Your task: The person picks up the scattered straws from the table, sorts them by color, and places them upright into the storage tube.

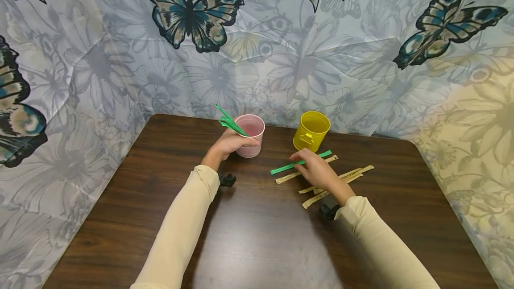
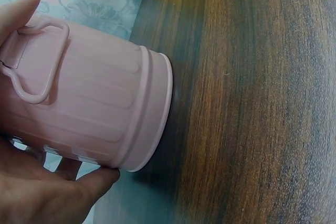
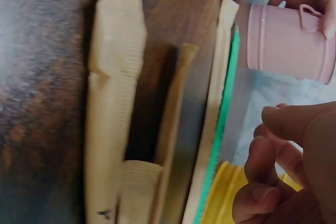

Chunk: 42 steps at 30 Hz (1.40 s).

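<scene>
My left hand (image 1: pixel 230 142) grips a small pink pail (image 1: pixel 250 148) with a wire-like side handle, its fingers and thumb round the wall. Several slim green paper packets (image 1: pixel 229 121) lean out over the pail's left rim. Above a lone green packet (image 1: pixel 281 170) on the table hovers my right hand (image 1: pixel 319 168), fingers loosely bent. In the right wrist view the fingertips (image 3: pixel 270 114) pinch nothing, and the green packet (image 3: pixel 224 108) lies apart from them. Several tan paper packets (image 1: pixel 287 178) lie beneath and beside this hand, partly hidden by it.
A yellow pail (image 1: pixel 311 130) stands at the table's back edge, right of the pink one and just beyond my right hand. The brown wooden table (image 1: pixel 261 235) reaches back to a hanging butterfly-print cloth (image 1: pixel 249 70).
</scene>
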{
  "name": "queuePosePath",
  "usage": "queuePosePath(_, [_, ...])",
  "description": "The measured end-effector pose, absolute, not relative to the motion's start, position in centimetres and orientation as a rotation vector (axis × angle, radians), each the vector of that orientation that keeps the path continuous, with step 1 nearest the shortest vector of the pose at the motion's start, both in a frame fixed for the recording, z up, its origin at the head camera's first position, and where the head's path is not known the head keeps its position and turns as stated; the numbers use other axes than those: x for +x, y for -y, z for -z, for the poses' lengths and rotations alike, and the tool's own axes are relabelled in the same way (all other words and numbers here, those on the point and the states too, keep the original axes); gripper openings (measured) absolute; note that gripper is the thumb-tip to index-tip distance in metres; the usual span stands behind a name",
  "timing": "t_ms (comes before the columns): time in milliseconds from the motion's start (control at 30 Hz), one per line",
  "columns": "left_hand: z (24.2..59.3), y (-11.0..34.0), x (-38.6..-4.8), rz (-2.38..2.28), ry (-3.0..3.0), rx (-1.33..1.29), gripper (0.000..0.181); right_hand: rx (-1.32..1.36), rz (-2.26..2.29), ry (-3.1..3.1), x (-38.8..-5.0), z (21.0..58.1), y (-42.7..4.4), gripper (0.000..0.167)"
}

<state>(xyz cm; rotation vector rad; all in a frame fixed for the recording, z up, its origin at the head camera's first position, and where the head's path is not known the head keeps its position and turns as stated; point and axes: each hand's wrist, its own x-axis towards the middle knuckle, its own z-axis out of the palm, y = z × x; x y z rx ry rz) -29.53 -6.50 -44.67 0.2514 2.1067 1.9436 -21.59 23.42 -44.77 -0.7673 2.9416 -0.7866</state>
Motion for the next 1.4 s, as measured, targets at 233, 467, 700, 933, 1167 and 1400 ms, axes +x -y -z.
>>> queuePosePath(233, [44.5, 6.6, -29.5, -1.946, -2.107, 0.252, 0.078, -0.694, 0.755, -2.969, -21.8, 45.8, -24.2, 0.027])
queuePosePath(467, [44.7, 6.5, -29.6, -1.95, -2.105, 0.256, 0.08, -0.644, 0.774, -2.977, -22.4, 46.9, -25.2, 0.028])
queuePosePath(700, [44.6, 6.5, -29.6, -1.927, -2.114, 0.256, 0.079, -0.607, 0.798, -2.96, -22.6, 47.4, -25.6, 0.026])
queuePosePath(933, [44.4, 6.7, -29.3, -1.883, -2.121, 0.215, 0.074, -0.593, 0.798, -2.922, -22.7, 47.3, -25.5, 0.024])
queuePosePath(1167, [44.5, 6.7, -29.5, -1.88, -2.123, 0.213, 0.07, -0.595, 0.739, -2.843, -23.4, 46.7, -25.6, 0.019])
queuePosePath(1400, [44.5, 6.6, -29.4, -1.87, -2.126, 0.226, 0.067, -0.666, 0.6, -2.799, -23.9, 45.8, -25.6, 0.014])
